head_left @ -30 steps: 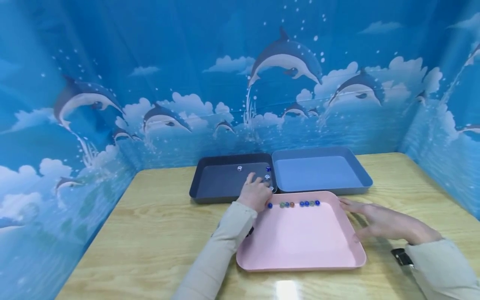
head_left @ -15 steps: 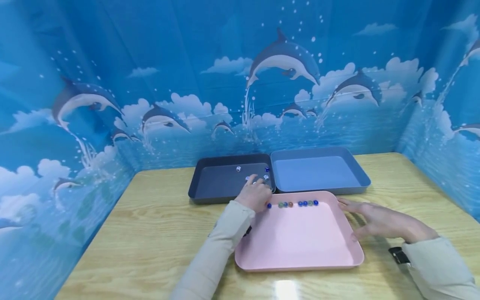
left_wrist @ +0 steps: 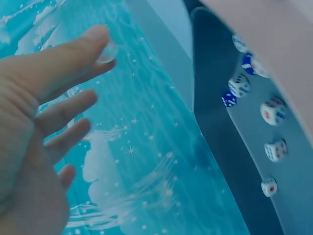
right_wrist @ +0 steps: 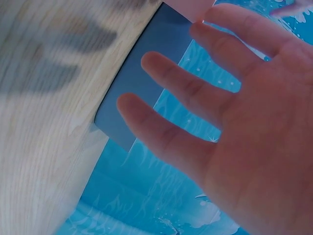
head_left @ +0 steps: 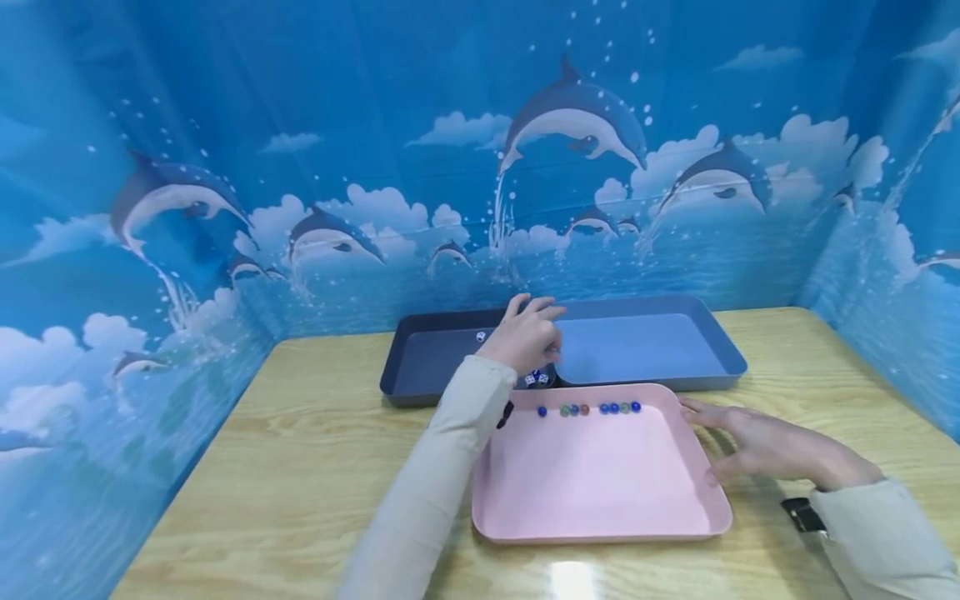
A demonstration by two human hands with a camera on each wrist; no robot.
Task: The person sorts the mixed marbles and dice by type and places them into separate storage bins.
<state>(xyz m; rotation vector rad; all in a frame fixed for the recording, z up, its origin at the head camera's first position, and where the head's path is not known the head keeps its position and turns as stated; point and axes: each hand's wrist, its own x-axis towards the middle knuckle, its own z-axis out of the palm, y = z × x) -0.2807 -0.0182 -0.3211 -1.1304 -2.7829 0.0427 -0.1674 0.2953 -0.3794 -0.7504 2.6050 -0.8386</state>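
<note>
In the left wrist view, my left hand (left_wrist: 36,112) pinches a small clear glass marble (left_wrist: 108,52) between thumb and index finger. The head view shows this left hand (head_left: 525,335) raised over the place where the black tray (head_left: 423,368) meets the blue tray (head_left: 633,346). White and blue dice (left_wrist: 274,111) lie in the black tray, some hidden behind the hand in the head view. My right hand (head_left: 783,448) rests against the right rim of the pink tray (head_left: 600,483), its fingers spread. Several marbles (head_left: 615,408) lie along the pink tray's far side.
The three trays stand close together on a wooden table (head_left: 300,475). A blue dolphin-print curtain (head_left: 420,167) hangs behind the table and along its sides.
My left hand has lifted from the near right corner of the black tray and moved up and right toward the blue tray. Some dice have shifted near that corner. The right hand stays put.
</note>
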